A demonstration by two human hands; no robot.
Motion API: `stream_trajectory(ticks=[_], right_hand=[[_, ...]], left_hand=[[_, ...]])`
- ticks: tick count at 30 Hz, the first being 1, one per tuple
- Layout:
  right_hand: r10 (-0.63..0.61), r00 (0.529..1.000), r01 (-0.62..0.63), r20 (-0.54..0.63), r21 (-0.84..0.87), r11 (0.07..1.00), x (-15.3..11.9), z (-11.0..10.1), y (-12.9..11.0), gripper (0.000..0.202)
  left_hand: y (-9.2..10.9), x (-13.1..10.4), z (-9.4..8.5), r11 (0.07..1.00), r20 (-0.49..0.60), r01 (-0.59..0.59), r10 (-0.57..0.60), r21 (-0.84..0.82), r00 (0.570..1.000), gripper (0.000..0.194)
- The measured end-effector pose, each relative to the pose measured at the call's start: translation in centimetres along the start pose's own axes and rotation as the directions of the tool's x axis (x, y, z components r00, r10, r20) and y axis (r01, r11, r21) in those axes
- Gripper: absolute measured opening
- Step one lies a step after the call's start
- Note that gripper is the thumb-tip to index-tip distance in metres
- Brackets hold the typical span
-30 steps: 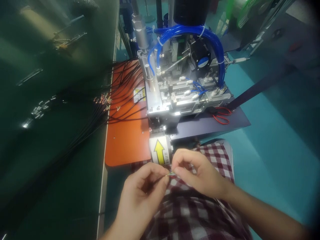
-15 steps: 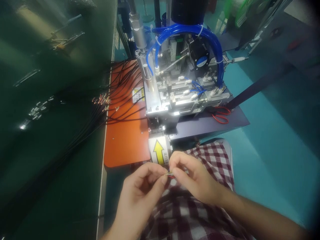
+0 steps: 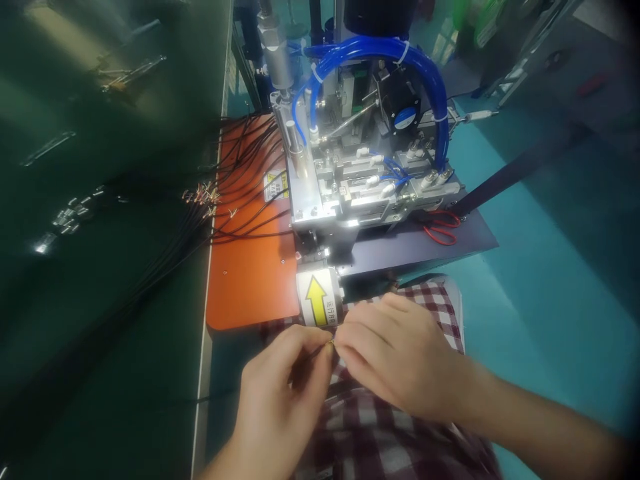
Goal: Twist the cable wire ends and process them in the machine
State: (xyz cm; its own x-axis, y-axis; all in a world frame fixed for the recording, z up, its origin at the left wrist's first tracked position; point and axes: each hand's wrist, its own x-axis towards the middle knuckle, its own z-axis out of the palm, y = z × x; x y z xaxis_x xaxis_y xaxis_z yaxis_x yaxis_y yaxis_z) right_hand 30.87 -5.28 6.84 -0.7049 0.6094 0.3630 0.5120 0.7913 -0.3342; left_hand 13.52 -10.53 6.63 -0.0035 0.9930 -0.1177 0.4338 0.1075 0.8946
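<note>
With our left hand (image 3: 283,393) we are pinching a thin black cable (image 3: 312,355) above the maroon-and-white checkered cloth (image 3: 370,427). Its long axis is slanting up rightward, its yellowish wire end (image 3: 331,343) pointing into our right hand (image 3: 395,353), whose gripping fingertips are hiding the strands.

Smooth teal floor (image 3: 505,347) at right, broad dark shadow (image 3: 575,207) slanting across it, flat dark green tabletop (image 3: 120,373) at left, its straight pale edge (image 3: 202,380)
</note>
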Motion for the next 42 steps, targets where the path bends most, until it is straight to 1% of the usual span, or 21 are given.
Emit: stream_trajectory(ticks=[2,5,8,10,15,19,21,23,25,28,30,32,36,38,40,42], right_hand=[[0.031,0.999,-0.029,-0.042,0.047,0.998,-0.3,0.4,-0.1,0.023],[0.141,0.986,-0.123,-0.086,0.189,0.974,-0.7,1.1,-0.2,0.019],[0.260,0.963,-0.222,-0.068,0.343,0.912,-1.0,1.6,-0.4,0.013],[0.311,0.949,-0.265,-0.045,0.420,0.868,-1.0,1.8,-0.5,0.012],[0.328,0.942,-0.253,-0.070,0.493,0.832,-1.1,2.3,-0.7,0.012],[0.345,0.937,-0.258,-0.061,0.544,0.798,-1.2,2.7,-0.6,0.012],[0.348,0.935,-0.251,-0.073,0.557,0.792,-1.2,2.9,-0.7,0.012],[0.372,0.926,-0.268,-0.064,0.582,0.768,-1.1,3.2,-0.7,0.012],[0.430,0.903,-0.323,-0.015,0.635,0.702,-0.9,3.3,-0.8,0.013],[0.558,0.824,-0.446,0.100,0.722,0.529,-0.7,3.3,-0.9,0.015],[0.608,0.776,-0.498,0.166,0.753,0.429,-0.6,3.3,-1.0,0.014],[0.628,0.753,-0.520,0.194,0.761,0.388,-0.4,3.4,-1.1,0.009],[0.645,0.743,-0.510,0.176,0.774,0.376,0.1,3.4,-1.1,0.006],[0.632,0.761,-0.480,0.143,0.781,0.400,0.4,3.3,-1.0,0.008],[0.597,0.797,-0.444,0.088,0.757,0.480,0.7,3.0,-0.8,0.011],[0.548,0.836,-0.409,0.024,0.693,0.594,0.8,2.7,-0.7,0.013]], left_hand=[[-0.1,0.0,-0.1,0.998,-0.003,0.040,-0.040,-0.041,0.999,0.005],[-0.3,-0.1,-0.2,0.993,0.007,0.076,-0.075,-0.086,0.997,0.007],[-0.2,-0.2,-0.3,0.985,0.030,0.105,-0.102,-0.138,0.994,0.007],[-0.1,-0.2,-0.3,0.975,0.034,0.131,-0.127,-0.182,0.991,0.006],[0.2,0.0,-0.3,0.947,0.015,0.175,-0.178,-0.268,0.984,0.007],[0.4,0.4,-0.4,0.906,0.069,0.233,-0.223,-0.353,0.972,0.007],[0.3,0.6,-0.4,0.871,0.093,0.282,-0.268,-0.403,0.959,0.007],[0.2,0.8,-0.3,0.837,0.109,0.327,-0.312,-0.438,0.944,0.010],[-0.1,0.9,-0.2,0.822,0.114,0.354,-0.339,-0.446,0.934,0.015],[-0.9,1.1,-0.2,0.820,0.131,0.380,-0.360,-0.429,0.924,0.020],[-1.4,1.2,-0.2,0.822,0.142,0.384,-0.358,-0.420,0.923,0.020],[-1.7,1.3,-0.1,0.831,0.137,0.373,-0.348,-0.414,0.927,0.019],[-1.9,1.6,0.0,0.837,0.145,0.364,-0.335,-0.408,0.931,0.018],[-1.8,1.7,-0.1,0.844,0.156,0.362,-0.327,-0.394,0.932,0.018],[-1.6,1.8,-0.3,0.858,0.160,0.354,-0.316,-0.373,0.935,0.017],[-1.5,1.9,-0.5,0.873,0.161,0.337,-0.299,-0.353,0.941,0.016]])
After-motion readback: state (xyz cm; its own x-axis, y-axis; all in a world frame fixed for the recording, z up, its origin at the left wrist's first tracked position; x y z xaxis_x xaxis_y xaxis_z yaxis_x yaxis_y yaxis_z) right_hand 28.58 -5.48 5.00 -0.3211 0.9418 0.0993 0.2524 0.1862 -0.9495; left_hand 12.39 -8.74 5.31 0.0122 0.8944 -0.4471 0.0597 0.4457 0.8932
